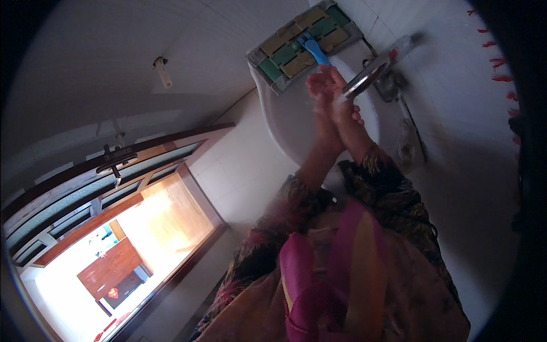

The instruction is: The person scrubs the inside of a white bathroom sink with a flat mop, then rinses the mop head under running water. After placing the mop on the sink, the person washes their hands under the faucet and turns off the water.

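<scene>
My right hand (pixel 327 84) is held out over a white washbasin (pixel 280 122), palm up with its fingers a little bent, holding nothing. The fingers of my left hand (pixel 357 116) curl round the right wrist from below; most of this hand is hidden by the right one. A chrome faucet (pixel 365 80) reaches over the wrist, and a short stream of water leaves its spout. Just beyond the right fingers, a light blue plastic handle (pixel 315 51) lies across a woven green and tan basket (pixel 286 54); its head is unclear.
The basket rests across the basin's far rim. A coiled pale cord (pixel 406 139) hangs right of the basin. At the left stand a glazed door with a metal handle (pixel 116 166) and a bright doorway. A pink and yellow bow (pixel 299 273) lies on the apron front.
</scene>
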{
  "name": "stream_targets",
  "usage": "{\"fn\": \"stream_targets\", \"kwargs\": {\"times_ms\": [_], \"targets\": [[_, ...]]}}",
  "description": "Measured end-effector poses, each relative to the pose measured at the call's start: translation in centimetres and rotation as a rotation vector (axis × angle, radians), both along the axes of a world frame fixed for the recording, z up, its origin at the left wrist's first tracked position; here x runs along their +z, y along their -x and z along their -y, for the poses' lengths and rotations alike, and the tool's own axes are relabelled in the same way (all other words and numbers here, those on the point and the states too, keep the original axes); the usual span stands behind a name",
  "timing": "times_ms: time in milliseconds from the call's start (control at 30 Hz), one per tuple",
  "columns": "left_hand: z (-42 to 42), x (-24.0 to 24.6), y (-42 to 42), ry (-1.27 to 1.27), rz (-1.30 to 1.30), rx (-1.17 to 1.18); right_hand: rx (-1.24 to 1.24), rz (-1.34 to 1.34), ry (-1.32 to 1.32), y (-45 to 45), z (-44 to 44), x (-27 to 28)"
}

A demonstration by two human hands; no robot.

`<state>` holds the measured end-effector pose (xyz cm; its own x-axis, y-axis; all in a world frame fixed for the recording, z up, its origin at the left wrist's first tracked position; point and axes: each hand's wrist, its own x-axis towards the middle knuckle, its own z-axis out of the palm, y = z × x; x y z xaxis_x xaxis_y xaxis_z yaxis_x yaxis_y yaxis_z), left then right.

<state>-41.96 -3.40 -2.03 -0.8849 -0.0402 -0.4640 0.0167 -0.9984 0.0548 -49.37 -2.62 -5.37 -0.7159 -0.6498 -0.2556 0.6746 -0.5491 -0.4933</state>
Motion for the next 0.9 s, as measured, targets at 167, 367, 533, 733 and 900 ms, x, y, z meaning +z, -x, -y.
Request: {"fn": "stream_targets", "kwargs": {"times_ms": [167, 367, 533, 733, 900], "targets": [[-0.7, -0.6, 0.0, 0.161, 0.238, -0.039, 0.164, -0.52, -0.661, -0.1, -0.4, 0.8], [-1.0, -0.6, 0.0, 0.455, 0.182, 0.093, -0.227, -1.364, -0.893, 1.0, -3.1, -1.2], [0.0, 0.5, 1.3, 1.437, 0.145, -0.298, -0.232, -0.829, -0.342, 2.0, -2.4, -4.6], [1.1, 1.0, 3.6, 1.479, 0.216, -0.264, 0.084, -0.05, -0.401, 1.8, -3.9, 0.8], [3.4, 0.0, 4.0, 1.006, 0.107, -0.013, 0.072, -0.076, -0.354, -0.1, -2.4, 3.1]]}}
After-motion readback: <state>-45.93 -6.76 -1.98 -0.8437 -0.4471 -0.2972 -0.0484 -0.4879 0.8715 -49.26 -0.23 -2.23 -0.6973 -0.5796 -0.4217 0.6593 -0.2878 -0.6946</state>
